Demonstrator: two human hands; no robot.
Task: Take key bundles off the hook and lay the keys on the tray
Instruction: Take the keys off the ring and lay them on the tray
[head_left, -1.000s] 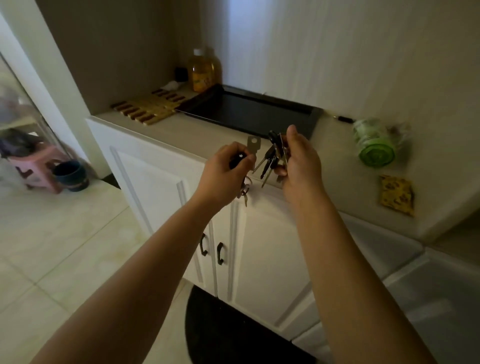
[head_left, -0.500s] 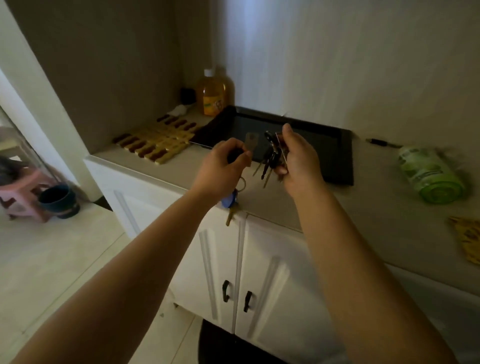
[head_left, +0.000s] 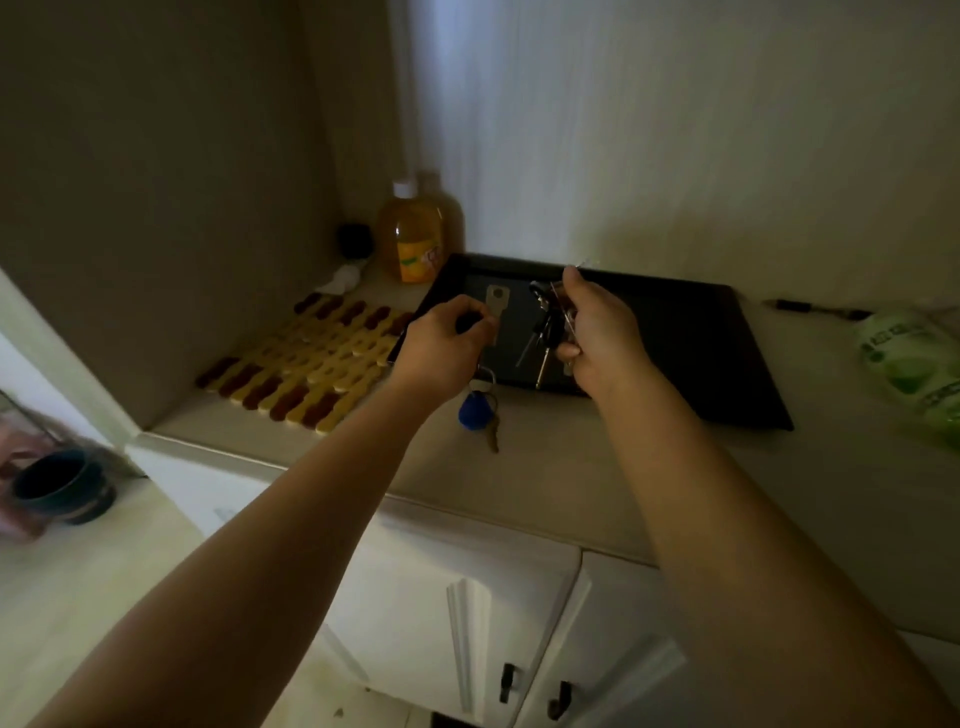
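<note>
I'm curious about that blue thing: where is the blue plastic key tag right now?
In the head view, the blue plastic key tag dangles below the left hand, left of centre, over the pale countertop just in front of the black rectangular tray.

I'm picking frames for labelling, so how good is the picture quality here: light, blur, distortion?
Head view: dim and underexposed, with the black tray nearly featureless; the keys in the right hand stay readable; the cup at lower left and the green packet at the right edge are smeared; wide-angle bending shows at the edges.

two key bundles (head_left: 545, 327), one tray (head_left: 717, 353), one bottle (head_left: 415, 234).
</note>
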